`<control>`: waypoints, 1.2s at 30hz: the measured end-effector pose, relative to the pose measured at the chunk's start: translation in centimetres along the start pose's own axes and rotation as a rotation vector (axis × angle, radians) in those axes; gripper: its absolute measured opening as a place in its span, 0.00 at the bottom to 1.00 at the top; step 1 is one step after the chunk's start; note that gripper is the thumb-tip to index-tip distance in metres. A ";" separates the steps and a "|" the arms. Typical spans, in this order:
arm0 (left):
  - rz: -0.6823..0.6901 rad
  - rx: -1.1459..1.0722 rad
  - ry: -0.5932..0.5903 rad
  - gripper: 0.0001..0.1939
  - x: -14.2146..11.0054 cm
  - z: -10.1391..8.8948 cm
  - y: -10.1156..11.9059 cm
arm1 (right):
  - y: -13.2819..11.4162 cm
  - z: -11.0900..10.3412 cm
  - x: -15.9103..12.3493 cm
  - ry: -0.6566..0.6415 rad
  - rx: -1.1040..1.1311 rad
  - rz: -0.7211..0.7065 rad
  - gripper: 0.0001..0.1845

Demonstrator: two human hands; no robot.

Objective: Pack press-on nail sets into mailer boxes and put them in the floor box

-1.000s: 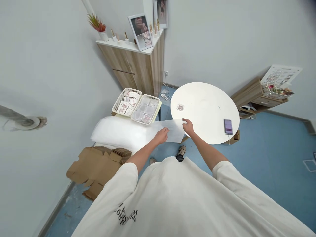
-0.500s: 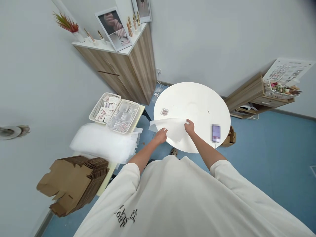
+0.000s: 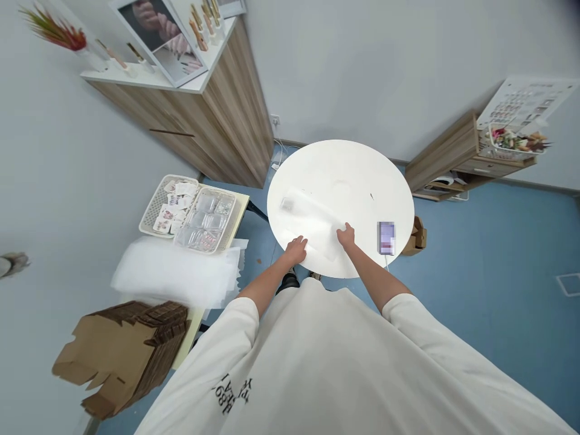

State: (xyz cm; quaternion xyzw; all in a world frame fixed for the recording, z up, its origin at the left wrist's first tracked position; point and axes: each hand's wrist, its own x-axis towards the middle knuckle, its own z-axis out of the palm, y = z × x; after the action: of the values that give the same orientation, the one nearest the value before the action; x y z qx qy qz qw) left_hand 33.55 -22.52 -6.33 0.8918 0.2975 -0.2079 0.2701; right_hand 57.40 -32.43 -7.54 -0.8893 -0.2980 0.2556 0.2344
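Note:
A thin, translucent white packing sheet (image 3: 317, 225) lies across the front left of the round white table (image 3: 348, 166). My left hand (image 3: 296, 249) grips its near edge by the table's front rim. At the sheet's right side, my right hand (image 3: 347, 235) is closed on the edge, thumb and fingers pinched. A small clear case (image 3: 287, 204) with a faint pattern shows dimly through the sheet's far left part. To the right of my right hand lies a phone (image 3: 386, 237) with a cable, its screen blurred out.
On the left side table are a white basket of cards (image 3: 147, 211), a tray of clear cases (image 3: 208, 219), a stack of white sheets (image 3: 172, 272) and flattened cardboard boxes (image 3: 113, 350). A wooden cabinet (image 3: 226, 121) stands behind. A cardboard box (image 3: 415, 237) sits on the floor at right.
The sheet has come down onto the table and now covers the small case, which lay uncovered before. Both hands keep their hold, and the view has shifted slightly.

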 end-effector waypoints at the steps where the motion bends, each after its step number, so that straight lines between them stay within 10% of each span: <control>1: 0.003 0.004 -0.009 0.29 0.3 -0.1 0.1 | 0.0 -0.2 -0.2 0.008 0.006 0.087 0.39; 5: 0.026 0.024 -0.042 0.28 1.3 -0.2 0.4 | 0.1 -1.2 -1.3 0.047 -0.137 0.071 0.33; 14: 0.052 0.055 -0.095 0.26 1.8 0.5 0.2 | 1.4 0.6 -3.4 -0.420 -0.433 -0.202 0.30; 36: 0.196 0.077 -0.072 0.27 3.7 -1.8 -0.7 | -1.1 2.4 -3.9 -0.261 -0.259 0.062 0.28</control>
State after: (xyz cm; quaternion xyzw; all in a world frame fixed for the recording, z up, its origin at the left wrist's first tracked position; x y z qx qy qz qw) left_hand 36.20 -19.40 -7.21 0.9183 0.1906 -0.2236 0.2654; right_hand 52.85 -33.57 -7.50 -0.8802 -0.3288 0.3351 0.0693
